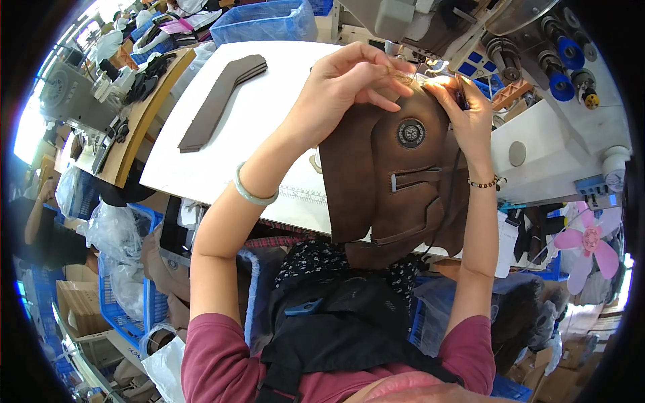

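Note:
Brown leather panels, stitched together, hang over the front edge of the white sewing table. They carry a round dark badge and slot-like openings. My left hand is raised above their top edge, its fingers closed in a pinch on fine golden-brown thread. Opposite it, my right hand bends its fingers at the panels' upper right corner. A small dark glossy tool sits in those fingers; its exact kind is partly hidden. Just beyond both hands is the sewing machine head.
Stacked dark brown strips lie on the white tabletop at left. Thread spools stand at the far right. A pink fan is at right. Blue crates stand behind and beside the table. Another person's arm shows at far left.

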Motion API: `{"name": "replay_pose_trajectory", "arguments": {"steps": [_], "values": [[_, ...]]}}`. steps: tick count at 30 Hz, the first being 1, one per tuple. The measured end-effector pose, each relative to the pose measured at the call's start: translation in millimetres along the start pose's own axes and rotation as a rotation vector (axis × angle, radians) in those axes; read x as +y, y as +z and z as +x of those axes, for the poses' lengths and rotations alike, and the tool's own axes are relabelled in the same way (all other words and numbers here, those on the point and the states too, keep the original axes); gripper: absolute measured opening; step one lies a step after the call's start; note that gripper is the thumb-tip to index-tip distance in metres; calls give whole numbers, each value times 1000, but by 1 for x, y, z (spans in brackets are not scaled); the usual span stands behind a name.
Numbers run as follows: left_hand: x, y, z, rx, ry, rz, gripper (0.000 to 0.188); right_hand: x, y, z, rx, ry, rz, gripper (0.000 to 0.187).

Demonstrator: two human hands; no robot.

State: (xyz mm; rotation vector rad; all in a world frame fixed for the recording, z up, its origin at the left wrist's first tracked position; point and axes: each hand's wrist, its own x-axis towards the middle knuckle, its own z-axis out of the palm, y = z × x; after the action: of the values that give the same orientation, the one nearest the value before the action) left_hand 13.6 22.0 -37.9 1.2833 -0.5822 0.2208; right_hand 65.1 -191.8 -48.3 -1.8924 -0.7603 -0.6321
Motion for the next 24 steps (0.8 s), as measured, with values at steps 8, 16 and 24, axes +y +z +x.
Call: {"name": "replay_pose_trajectory", "arguments": {"steps": [8,16,24], "values": [[16,-4,-30,7,-288,-150,13,-1,1,-7,39,-268,-200,18],[45,-4,-66,9,-564,-274,10,-12,-3,-16,175,-396,-371,21],[24,3,-98,33,-600,-487,17,-48,-13,-45,-50,147,-19,21]]}}
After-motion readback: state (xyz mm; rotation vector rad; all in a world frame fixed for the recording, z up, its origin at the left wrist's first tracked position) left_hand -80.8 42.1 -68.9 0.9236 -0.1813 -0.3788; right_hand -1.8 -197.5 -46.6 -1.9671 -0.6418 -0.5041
